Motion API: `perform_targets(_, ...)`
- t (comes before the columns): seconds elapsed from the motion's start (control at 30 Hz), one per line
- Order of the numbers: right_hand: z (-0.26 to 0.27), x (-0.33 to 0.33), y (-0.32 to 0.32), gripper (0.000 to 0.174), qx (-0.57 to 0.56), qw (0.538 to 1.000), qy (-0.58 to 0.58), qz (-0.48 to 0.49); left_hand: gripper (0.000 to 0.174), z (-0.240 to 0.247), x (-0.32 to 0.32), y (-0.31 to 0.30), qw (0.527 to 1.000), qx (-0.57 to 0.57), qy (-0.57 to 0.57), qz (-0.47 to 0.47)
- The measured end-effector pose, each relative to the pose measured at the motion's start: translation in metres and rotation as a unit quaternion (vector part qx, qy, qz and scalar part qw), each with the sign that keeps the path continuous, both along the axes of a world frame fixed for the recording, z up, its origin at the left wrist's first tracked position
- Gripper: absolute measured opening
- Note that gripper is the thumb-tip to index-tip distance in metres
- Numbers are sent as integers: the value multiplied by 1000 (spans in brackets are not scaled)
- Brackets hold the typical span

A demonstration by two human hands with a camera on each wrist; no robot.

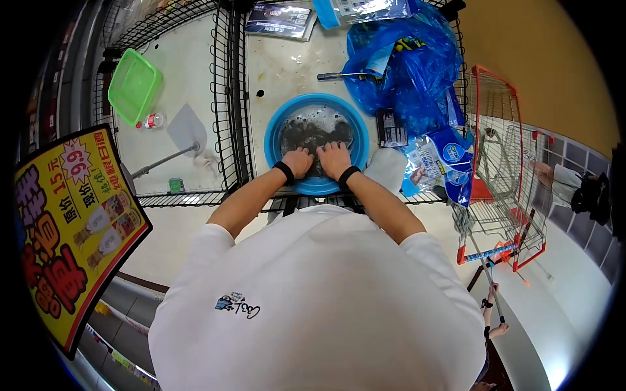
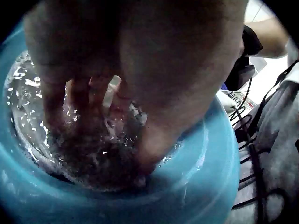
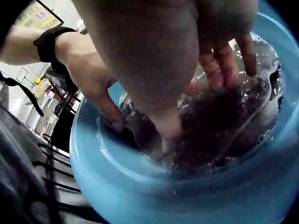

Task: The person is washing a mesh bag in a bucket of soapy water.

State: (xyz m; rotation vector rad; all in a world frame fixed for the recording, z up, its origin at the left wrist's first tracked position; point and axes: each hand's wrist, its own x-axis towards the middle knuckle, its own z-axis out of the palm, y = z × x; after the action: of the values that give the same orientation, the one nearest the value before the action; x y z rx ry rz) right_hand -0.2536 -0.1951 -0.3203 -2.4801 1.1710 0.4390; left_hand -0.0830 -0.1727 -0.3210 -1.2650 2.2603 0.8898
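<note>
A dark grey, soaked cloth (image 3: 210,126) lies in foamy water inside a round blue basin (image 1: 272,140). My left hand (image 1: 298,162) reaches down into the basin, fingers spread and fairly straight, their tips hidden in the murky water over the cloth. To its right, my right hand (image 1: 334,159) presses on the cloth, with thumb and fingers wide apart. In the right wrist view its fingers (image 3: 226,67) point down into the wet folds, and the left hand (image 3: 88,74) shows at the near rim side.
Right of the basin are a black box (image 1: 391,128), a blue plastic bag (image 1: 417,78) and blue-white packaging (image 1: 440,159). A metal-handled tool (image 1: 332,76) lies behind. Wire dividers (image 1: 231,98) stand left, with a green basket (image 1: 134,88) beyond. A shopping cart (image 1: 499,169) stands right.
</note>
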Motion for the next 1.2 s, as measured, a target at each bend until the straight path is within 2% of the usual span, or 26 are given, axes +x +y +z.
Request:
perform_targets(0.07, -2, -4, 1, 26, 40, 998, 43, 25, 19, 11, 0, -3, 999, -20, 18, 29)
perform_targets(0.13, -2, -5, 2, 27, 79, 992, 85, 49, 26, 29, -2, -11, 992, 68, -90, -53)
perform_targets(0.27, -2, 0, -2, 29, 101, 987, 119, 38, 27, 1, -2, 0, 992, 16, -104, -68)
perform_targets(0.37, 3, 3, -7, 29, 120, 983, 136, 32, 28, 2, 2, -3, 992, -9, -105, -67)
perform_targets(0.43, 9, 2, -10, 29, 130, 980, 145, 33, 26, 12, 5, -6, 998, -12, -62, -2)
perform_targets(0.47, 11, 1, -12, 29, 136, 978, 148, 53, 26, 17, 7, -8, 998, -15, -63, -1)
perform_targets(0.53, 22, -2, -13, 30, 139, 976, 149, 74, 25, 28, 13, -15, 995, -14, -29, 97)
perform_targets(0.67, 29, -11, -11, 26, 111, 984, 125, 56, 24, 64, 28, -28, 985, -38, -7, 169)
perform_targets(0.8, 21, -17, -2, 23, 79, 994, 80, -2, 22, 85, 40, -30, 978, -77, 28, 194)
perform_targets(1.03, 62, -10, 5, 26, 69, 990, 114, 48, 16, 107, 36, -26, 956, -140, 106, 236)
perform_targets(1.13, 49, -12, 8, 24, 50, 994, 94, 22, 15, 111, 34, -23, 951, -161, 113, 240)
perform_targets(1.2, 48, -19, 8, 21, 30, 997, 52, -42, 12, 108, 36, -21, 937, -195, 130, 259)
